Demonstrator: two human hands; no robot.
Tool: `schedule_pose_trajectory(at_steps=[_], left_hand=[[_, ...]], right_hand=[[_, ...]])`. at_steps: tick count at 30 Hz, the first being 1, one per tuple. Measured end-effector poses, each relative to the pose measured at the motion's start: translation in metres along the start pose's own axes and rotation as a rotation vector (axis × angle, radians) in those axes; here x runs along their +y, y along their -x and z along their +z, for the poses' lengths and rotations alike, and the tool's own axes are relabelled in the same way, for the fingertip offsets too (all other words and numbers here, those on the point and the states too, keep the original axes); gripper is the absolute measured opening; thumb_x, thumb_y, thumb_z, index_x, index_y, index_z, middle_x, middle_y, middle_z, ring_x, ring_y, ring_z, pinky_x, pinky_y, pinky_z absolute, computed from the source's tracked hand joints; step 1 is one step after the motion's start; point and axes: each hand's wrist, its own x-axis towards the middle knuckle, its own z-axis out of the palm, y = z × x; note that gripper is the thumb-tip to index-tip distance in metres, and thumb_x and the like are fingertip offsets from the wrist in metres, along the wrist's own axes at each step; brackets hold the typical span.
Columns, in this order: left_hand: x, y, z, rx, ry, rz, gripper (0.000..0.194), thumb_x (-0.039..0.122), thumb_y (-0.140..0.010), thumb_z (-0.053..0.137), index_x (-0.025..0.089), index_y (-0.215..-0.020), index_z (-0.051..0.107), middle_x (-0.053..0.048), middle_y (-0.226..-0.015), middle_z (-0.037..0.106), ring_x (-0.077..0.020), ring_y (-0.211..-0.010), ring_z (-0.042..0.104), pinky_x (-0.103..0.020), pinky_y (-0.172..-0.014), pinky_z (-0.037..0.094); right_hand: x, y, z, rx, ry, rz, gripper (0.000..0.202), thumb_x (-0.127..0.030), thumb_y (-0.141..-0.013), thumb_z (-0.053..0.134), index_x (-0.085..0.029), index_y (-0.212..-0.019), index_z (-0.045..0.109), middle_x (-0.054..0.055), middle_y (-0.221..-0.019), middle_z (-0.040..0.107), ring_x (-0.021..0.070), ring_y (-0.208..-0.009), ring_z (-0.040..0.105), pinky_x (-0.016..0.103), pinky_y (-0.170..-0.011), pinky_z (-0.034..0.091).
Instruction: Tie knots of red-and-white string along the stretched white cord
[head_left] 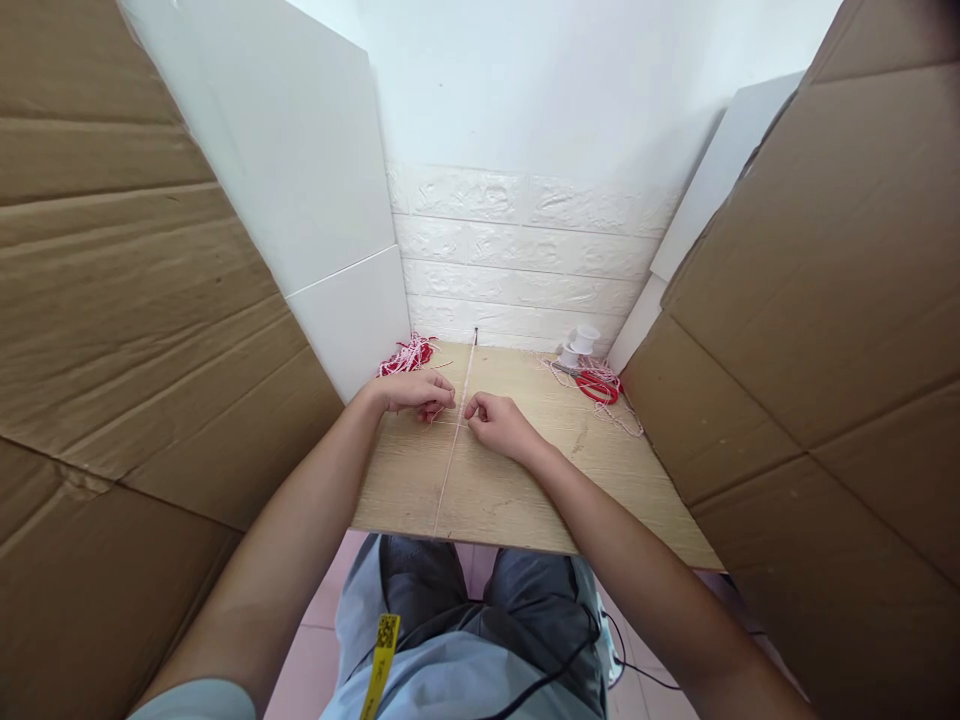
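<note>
A pale pink-white cord runs from a small dark peg at the wall down to the front edge of the wooden board. Just left of the cord, my left hand has its fingers curled together, with a bit of thin pink thread at the fingertips. My right hand is closed in a pinch close to the cord's right side. A thin thread crosses the cord between both hands; its ends are hidden at my fingers.
Red and pink threads lie in a pile at the back left. At the back right are red-handled scissors, white spools and loose pink thread. Cardboard panels stand on both sides.
</note>
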Motion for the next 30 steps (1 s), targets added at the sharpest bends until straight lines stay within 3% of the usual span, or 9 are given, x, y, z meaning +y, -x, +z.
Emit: schedule_pose_trajectory(at_steps=[5,11,22,30], left_hand=[[0.004,0.000,0.001,0.007,-0.096,-0.051,0.021,0.034,-0.074,0.065,0.016,-0.065,0.058,0.001,-0.053,0.053,-0.0099,-0.046,0.048,-0.020,-0.041,0.033],[0.008,0.002,0.003,-0.009,-0.148,-0.048,0.027,0.038,-0.071,0.074,0.014,-0.082,0.067,0.000,-0.061,0.059,-0.0097,-0.050,0.052,-0.020,-0.044,0.037],[0.010,0.002,0.002,-0.030,-0.267,-0.077,0.021,0.032,-0.065,0.075,0.013,-0.072,0.075,-0.002,-0.053,0.061,-0.0114,-0.046,0.051,-0.021,-0.042,0.038],[0.002,-0.005,0.003,-0.005,-0.368,-0.065,0.010,0.024,-0.064,0.065,0.016,-0.061,0.068,0.001,-0.046,0.054,-0.0111,-0.043,0.048,-0.021,-0.040,0.035]], right_hand=[[-0.003,0.000,-0.001,-0.027,0.075,0.007,0.018,-0.010,-0.074,0.056,-0.016,-0.084,0.069,0.000,-0.069,0.063,0.0120,-0.061,0.051,0.022,-0.060,0.036],[-0.008,0.002,-0.002,-0.060,0.151,-0.022,0.012,-0.012,-0.075,0.060,-0.016,-0.079,0.071,0.002,-0.069,0.065,0.0128,-0.062,0.054,0.023,-0.061,0.037],[-0.007,0.002,0.003,-0.074,0.213,-0.072,0.007,-0.015,-0.080,0.061,-0.016,-0.075,0.066,0.003,-0.071,0.063,0.0129,-0.065,0.052,0.024,-0.063,0.035],[0.003,0.001,0.008,-0.041,0.291,-0.144,0.009,-0.016,-0.082,0.057,-0.017,-0.073,0.058,0.004,-0.076,0.061,0.0143,-0.071,0.051,0.025,-0.066,0.034]])
